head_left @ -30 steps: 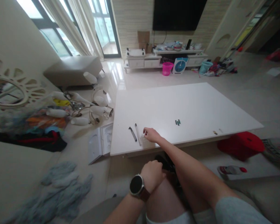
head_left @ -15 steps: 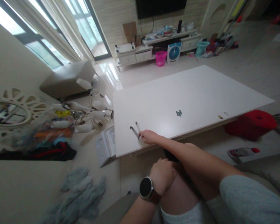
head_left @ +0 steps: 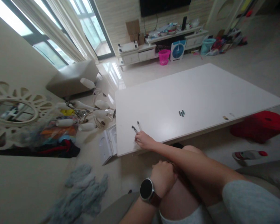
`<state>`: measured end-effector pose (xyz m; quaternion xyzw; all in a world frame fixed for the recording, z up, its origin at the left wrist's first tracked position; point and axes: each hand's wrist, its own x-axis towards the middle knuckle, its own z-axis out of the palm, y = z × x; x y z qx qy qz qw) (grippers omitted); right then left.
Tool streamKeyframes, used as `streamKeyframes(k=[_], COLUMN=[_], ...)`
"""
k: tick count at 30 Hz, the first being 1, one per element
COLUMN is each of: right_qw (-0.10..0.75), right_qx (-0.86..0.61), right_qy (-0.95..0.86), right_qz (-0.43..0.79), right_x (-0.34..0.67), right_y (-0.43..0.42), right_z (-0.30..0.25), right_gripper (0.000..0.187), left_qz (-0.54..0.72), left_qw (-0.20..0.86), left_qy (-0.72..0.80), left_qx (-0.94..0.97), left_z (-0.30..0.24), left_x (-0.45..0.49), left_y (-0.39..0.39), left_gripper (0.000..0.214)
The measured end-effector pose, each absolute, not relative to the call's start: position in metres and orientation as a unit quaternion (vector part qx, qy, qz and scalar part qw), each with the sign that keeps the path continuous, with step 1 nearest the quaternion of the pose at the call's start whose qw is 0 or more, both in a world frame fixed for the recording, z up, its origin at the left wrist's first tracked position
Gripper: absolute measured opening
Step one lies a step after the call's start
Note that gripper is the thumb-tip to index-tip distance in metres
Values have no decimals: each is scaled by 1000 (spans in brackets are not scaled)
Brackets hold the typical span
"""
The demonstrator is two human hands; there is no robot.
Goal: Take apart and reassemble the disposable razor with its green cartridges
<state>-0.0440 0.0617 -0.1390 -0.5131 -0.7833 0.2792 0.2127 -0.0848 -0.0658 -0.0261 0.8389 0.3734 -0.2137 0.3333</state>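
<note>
My right hand [head_left: 143, 140] reaches across my knees to the near left corner of the low white table [head_left: 200, 90]. Its fingers are closed over the near ends of a thin black tool [head_left: 133, 128] and a thin white tool [head_left: 138, 125] that lie side by side on the tabletop. My left hand [head_left: 162, 177], with a dark watch [head_left: 146, 189] on the wrist, rests curled on my left knee; I cannot see anything in it. Two small green pieces [head_left: 181, 113] lie near the table's middle.
A red stool [head_left: 261, 124] stands under the table's right end. White moulded packaging [head_left: 107, 144] leans at the table's left edge beside a chandelier [head_left: 88, 112] on the floor. A grey cloth [head_left: 81, 186] lies near left. A TV cabinet [head_left: 154, 49] and a pink bucket [head_left: 164, 57] are at the back.
My right hand has slid left and nearer along the table onto the ends of the two thin tools. My view has dropped and turned slightly; the left hand stayed on my knee.
</note>
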Motion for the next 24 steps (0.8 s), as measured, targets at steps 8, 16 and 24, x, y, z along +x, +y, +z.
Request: streamKeyframes(k=[8,16,24], right_qw=[207,133,81], right_qx=[-542,-663,-707], right_qy=[-761,-680,-641], right_qz=[291,285,288], right_x=[-23,39,60], right_y=[65,100,106], right_z=[-122,-135,-149], right_gripper=[19,22,13], left_qz=[-198,-196,-191], left_qw=[321,314,309], left_qy=[366,347,341], left_qx=[851,862,867], left_z=[-33,-38,-38], left_x=[-86,-86,-87], left_y=[-67,-68,-68], left_gripper=[37,35,34])
